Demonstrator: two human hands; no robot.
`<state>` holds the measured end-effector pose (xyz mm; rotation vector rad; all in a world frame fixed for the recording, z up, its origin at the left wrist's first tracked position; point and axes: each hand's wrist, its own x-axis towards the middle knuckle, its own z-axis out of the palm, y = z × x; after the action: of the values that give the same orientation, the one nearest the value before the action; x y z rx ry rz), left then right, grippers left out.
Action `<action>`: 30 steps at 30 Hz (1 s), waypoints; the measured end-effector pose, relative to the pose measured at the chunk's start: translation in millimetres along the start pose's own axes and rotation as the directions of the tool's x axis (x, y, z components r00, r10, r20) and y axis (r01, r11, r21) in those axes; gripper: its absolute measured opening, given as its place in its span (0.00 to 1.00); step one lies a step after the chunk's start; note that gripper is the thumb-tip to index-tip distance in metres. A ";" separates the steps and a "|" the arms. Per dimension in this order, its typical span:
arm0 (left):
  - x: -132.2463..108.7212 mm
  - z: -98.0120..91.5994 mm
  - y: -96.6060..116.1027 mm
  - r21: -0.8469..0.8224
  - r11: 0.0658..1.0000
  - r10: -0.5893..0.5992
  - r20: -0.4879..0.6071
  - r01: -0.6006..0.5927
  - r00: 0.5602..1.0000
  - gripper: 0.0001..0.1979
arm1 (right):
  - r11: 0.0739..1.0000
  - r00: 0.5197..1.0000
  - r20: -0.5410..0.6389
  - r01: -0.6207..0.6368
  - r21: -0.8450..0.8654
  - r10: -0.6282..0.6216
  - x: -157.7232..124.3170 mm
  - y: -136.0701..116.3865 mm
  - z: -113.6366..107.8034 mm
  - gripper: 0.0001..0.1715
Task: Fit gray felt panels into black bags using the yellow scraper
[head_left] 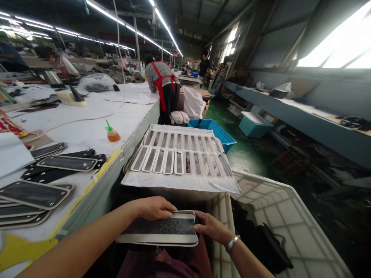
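Observation:
Both my hands hold a flat oblong piece with a dark glittery middle and a pale border, low in the view over my lap. My left hand grips its upper left edge, fingers curled over it. My right hand, with a metal watch on the wrist, pinches its right end. Just beyond lies a white sheet with rows of oblong cut-outs, resting on a crate.
A long white worktable on my left carries stacks of similar dark pieces, an orange glue bottle and an iron. A white plastic crate stands at right. A person in a red apron leans over the table ahead, near blue bins.

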<state>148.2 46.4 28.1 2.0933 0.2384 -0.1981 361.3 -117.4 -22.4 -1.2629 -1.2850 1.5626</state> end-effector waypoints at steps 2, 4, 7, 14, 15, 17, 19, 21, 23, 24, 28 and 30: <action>19.5 10.9 9.8 0.068 0.997 0.027 -0.017 -0.026 0.999 0.14 | 1.000 1.000 0.001 0.005 0.015 -0.006 -2.2 1.3 0.6 0.35; 31.5 22.9 14.8 0.148 0.989 0.036 -0.048 -0.029 0.998 0.14 | 0.999 1.000 0.004 0.006 0.032 -0.006 -4.2 2.6 1.6 0.35; 36.6 37.9 16.3 0.297 0.955 0.027 -0.077 -0.003 0.997 0.14 | 0.999 1.000 0.012 0.016 0.049 -0.017 -5.6 4.6 3.6 0.33; 33.0 59.0 24.2 0.527 0.842 -0.069 -0.114 0.119 0.991 0.14 | 0.998 0.999 0.007 0.054 -0.038 -0.054 -10.9 4.6 7.3 0.31; 32.8 61.1 25.5 0.533 0.834 -0.092 -0.122 0.144 0.988 0.14 | 0.997 0.999 0.009 0.052 -0.061 -0.052 -12.1 3.4 6.9 0.31; 32.3 64.4 26.9 0.542 0.822 -0.120 -0.138 0.176 0.983 0.12 | 0.993 0.999 0.029 0.032 -0.117 -0.029 -13.0 -0.6 4.8 0.30; 31.6 67.0 26.5 0.551 0.814 -0.117 -0.152 0.182 0.981 0.12 | 0.985 0.999 0.035 -0.031 -0.169 0.037 -9.8 -6.0 1.4 0.29; 31.0 69.1 25.7 0.561 0.808 -0.104 -0.162 0.179 0.981 0.13 | 0.969 0.991 0.008 -0.127 -0.211 0.131 -1.6 -11.7 -2.6 0.32; 30.7 70.8 25.6 0.566 0.805 -0.104 -0.164 0.180 0.981 0.15 | 0.944 0.977 -0.019 -0.210 -0.253 0.213 10.6 -16.5 -6.9 0.32; 30.8 71.6 26.0 0.567 0.803 -0.109 -0.164 0.184 0.980 0.16 | 0.931 0.969 -0.015 -0.239 -0.274 0.245 17.3 -18.5 -9.2 0.29; 31.5 75.2 29.4 0.553 0.801 -0.155 -0.176 0.228 0.972 0.16 | 0.894 0.921 0.100 -0.334 -0.297 0.377 41.5 -24.8 -18.3 0.18; 31.6 77.9 30.4 0.539 0.797 -0.187 -0.207 0.271 0.960 0.15 | 0.880 0.883 0.173 -0.377 -0.290 0.436 50.1 -28.6 -21.5 0.15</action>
<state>182.9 -33.1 6.5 2.6744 0.5849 -0.2911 368.7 -58.4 -6.4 -1.6312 -1.4645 1.9408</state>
